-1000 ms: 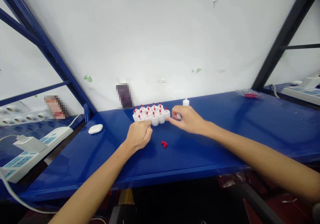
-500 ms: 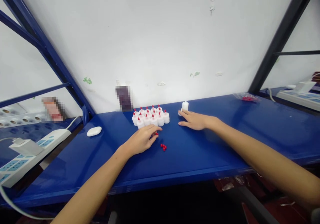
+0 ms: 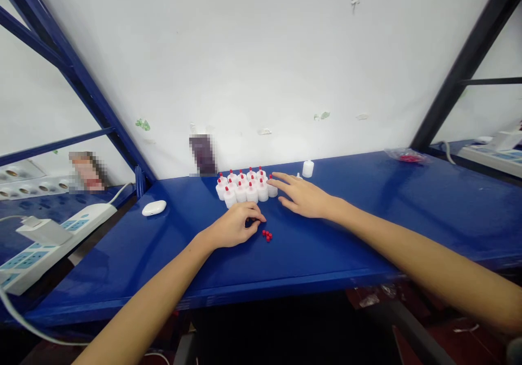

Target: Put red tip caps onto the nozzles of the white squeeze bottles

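Observation:
A cluster of several small white bottles with red caps [image 3: 243,186] stands on the blue shelf [image 3: 367,218] near the wall. My right hand [image 3: 302,197] lies open with its fingers stretched out, and the fingertips touch the cluster's right edge. One white bottle without a red cap [image 3: 308,168] stands apart behind that hand. My left hand [image 3: 234,228] rests on the shelf just in front of the cluster, with thumb and fingers pinched together; what they hold is hidden. A few loose red caps [image 3: 267,236] lie just right of it.
A white oval case [image 3: 154,208] lies at the left. A white power strip with a plug [image 3: 49,237] sits on the lower left shelf. A clear bag of red caps [image 3: 408,155] is at the back right. A blurred dark object [image 3: 203,155] leans on the wall.
My right hand moved right to the lone bottle, then came back open to the cluster's right edge. My left hand drew back from the cluster toward the loose caps and pinched shut.

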The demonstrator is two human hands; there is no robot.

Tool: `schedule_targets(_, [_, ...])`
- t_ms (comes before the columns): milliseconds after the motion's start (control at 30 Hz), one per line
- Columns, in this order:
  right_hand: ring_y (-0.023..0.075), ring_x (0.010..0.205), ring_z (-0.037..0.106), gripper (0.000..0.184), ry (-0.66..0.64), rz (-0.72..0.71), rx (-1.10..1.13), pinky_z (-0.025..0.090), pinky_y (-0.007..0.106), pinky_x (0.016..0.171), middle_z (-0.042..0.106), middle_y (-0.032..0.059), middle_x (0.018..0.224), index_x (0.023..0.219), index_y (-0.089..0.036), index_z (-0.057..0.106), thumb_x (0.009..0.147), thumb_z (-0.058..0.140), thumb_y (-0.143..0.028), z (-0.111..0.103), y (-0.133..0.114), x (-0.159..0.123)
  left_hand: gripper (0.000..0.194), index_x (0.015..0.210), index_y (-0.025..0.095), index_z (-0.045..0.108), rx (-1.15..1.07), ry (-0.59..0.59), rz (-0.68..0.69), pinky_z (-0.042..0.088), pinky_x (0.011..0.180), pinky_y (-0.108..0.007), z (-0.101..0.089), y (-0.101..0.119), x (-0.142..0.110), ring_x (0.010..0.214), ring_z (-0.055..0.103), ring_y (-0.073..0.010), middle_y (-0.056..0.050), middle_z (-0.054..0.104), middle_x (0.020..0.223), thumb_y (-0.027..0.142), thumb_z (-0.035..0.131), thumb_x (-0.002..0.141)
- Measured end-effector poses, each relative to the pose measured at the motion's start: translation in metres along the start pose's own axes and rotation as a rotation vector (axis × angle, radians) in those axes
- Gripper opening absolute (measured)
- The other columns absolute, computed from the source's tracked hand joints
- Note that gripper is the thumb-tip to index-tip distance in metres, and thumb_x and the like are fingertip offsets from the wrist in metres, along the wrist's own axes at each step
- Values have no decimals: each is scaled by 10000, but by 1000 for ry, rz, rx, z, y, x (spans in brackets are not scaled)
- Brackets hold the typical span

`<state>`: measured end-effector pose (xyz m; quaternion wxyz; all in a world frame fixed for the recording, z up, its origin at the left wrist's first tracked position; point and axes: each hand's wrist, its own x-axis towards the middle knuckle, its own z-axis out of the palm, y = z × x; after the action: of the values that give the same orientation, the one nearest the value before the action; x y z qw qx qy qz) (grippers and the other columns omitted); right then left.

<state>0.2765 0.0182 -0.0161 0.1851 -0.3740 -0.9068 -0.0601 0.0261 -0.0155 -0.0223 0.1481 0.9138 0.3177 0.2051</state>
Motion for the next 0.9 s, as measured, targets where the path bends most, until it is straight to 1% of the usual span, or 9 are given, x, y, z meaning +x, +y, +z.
schedule_targets(200, [329, 1284, 533, 463, 8, 31, 18, 439, 511, 1047, 509, 183, 1446, 1396, -126, 500, 959, 432, -265, 6, 3, 1, 262, 1080, 188, 705, -55, -9, -15, 506, 761, -264, -2, 4, -1, 804, 625, -133, -45, 688, 939, 164, 556, 866])
schedule_targets(333, [292, 1177, 589, 350, 197, 64, 115, 470, 460, 988, 602, 148, 1309, 1261, -164, 580, 946, 472, -271, -3, -1, 0, 357, 1164, 177, 640, -94, 6, -49, 496, 716, -245, -2, 4, -1, 755, 601, -119, -34, 688, 923, 123, 518, 833])
schedule_targets(433, [237, 990, 617, 209, 339, 34, 325, 493, 382, 876, 646, 107, 1103, 1083, -175, 607, 902, 553, -265, -9, -15, 0, 377, 1257, 178, 534, -79, 133, -86, 460, 639, -228, -2, 1, -1, 657, 541, -98, -13, 649, 885, 165, 467, 886])
schedule_targets(500, [184, 831, 595, 136, 296, 3, 540, 485, 325, 769, 636, 61, 959, 995, -179, 597, 898, 571, -271, -12, -29, 1, 396, 1312, 181, 453, -30, 209, -91, 437, 611, -230, -2, 0, -1, 616, 509, -98, 2, 618, 846, 212, 457, 918])
schedule_targets(567, [146, 724, 554, 140, 120, -23, 789, 455, 280, 679, 614, 17, 851, 996, -187, 579, 944, 521, -303, -13, -43, 1, 382, 1302, 185, 442, 44, 217, -69, 435, 631, -244, -3, 1, -1, 636, 519, -112, -2, 615, 848, 247, 471, 926])
schedule_targets(667, [140, 710, 541, 170, -35, -24, 1033, 444, 276, 678, 594, -1, 807, 1035, -187, 545, 989, 448, -319, -13, -57, 0, 197, 1086, 176, 551, 126, 152, -5, 459, 709, -277, -6, 5, -1, 748, 579, -152, -43, 641, 887, 248, 438, 941])
schedule_targets(733, [148, 752, 546, 175, -39, -11, 1077, 449, 292, 729, 593, 6, 828, 1038, -187, 543, 997, 436, -318, -12, -61, 0, 204, 972, 173, 573, 153, 98, 24, 472, 754, -292, -7, 8, 0, 802, 608, -171, -64, 658, 914, 217, 374, 955])
schedule_targets(800, [147, 759, 535, 193, -44, -9, 1072, 441, 293, 742, 582, 5, 828, 1033, -188, 553, 1000, 432, -334, -11, -62, 0, 246, 978, 171, 577, 188, 67, 15, 477, 763, -301, -6, 9, 2, 825, 628, -185, -72, 672, 938, 207, 334, 959])
schedule_targets(900, [125, 671, 475, 201, -28, -15, 988, 407, 258, 648, 549, -18, 787, 996, -193, 548, 940, 552, -387, -8, -66, 2, 229, 972, 166, 567, 287, 65, -37, 470, 714, -313, -3, 7, 5, 806, 639, -214, -87, 684, 937, 255, 358, 940])
